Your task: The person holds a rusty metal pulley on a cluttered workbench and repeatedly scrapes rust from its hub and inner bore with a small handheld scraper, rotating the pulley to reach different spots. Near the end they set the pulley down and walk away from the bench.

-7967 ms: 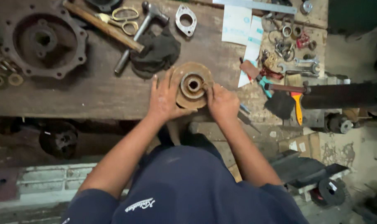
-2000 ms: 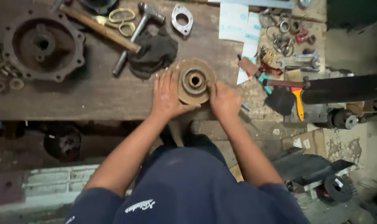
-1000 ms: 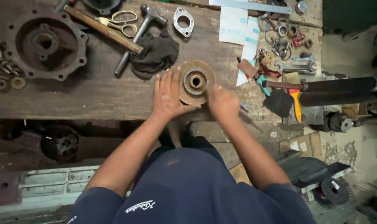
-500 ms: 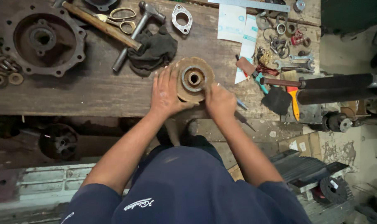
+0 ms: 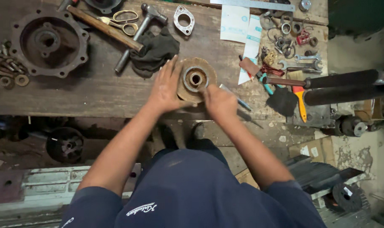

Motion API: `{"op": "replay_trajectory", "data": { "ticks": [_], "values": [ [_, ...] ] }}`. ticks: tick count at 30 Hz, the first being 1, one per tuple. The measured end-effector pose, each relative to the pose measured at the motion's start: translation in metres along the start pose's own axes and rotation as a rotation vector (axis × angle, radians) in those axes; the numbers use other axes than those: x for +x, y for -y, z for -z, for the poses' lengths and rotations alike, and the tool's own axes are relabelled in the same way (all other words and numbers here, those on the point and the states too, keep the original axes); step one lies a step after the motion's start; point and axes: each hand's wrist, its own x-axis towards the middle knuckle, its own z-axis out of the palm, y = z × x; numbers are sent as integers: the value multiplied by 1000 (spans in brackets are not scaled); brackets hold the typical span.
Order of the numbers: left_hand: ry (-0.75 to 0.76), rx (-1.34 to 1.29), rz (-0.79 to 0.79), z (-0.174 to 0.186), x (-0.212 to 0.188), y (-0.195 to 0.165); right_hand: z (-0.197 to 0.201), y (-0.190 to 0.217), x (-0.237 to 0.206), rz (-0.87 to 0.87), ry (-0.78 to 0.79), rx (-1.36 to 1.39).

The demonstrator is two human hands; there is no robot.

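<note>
A round rusty-brown metal disc point(image 5: 196, 76) with a central bore lies flat near the front edge of a dark wooden workbench point(image 5: 95, 90). My left hand point(image 5: 166, 86) rests flat against the disc's left rim, fingers spread. My right hand point(image 5: 219, 100) is closed around a thin metal tool point(image 5: 238, 101), its fingertips pressed at the disc's lower right, near the bore. The tool's shaft sticks out to the right of the fist.
A dark rag point(image 5: 155, 50), hammer point(image 5: 138, 29), wooden handle point(image 5: 103, 27) and scissors point(image 5: 121, 22) lie behind the disc. A large round flanged housing point(image 5: 47, 41) and loose bolts point(image 5: 6, 74) sit left. Paper packets point(image 5: 242, 36), rings, wrenches point(image 5: 304, 63) and an orange-handled brush point(image 5: 299, 103) lie right.
My hands stay on the disc with only small shifts; my right hand has worked slightly around its lower right edge. The camera view has drifted a little.
</note>
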Motion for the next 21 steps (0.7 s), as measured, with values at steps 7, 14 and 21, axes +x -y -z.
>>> {"op": "replay_trajectory", "data": {
  "ticks": [7, 14, 21],
  "values": [
    [161, 86, -80, 14, 9, 10, 0, 3, -2, 7, 66, -50],
    [-152, 227, 214, -36, -28, -28, 2, -23, -10, -27, 4, 59],
    [-78, 102, 219, -27, -46, -12, 5, -44, -21, -55, 20, 115]
  ]
}}
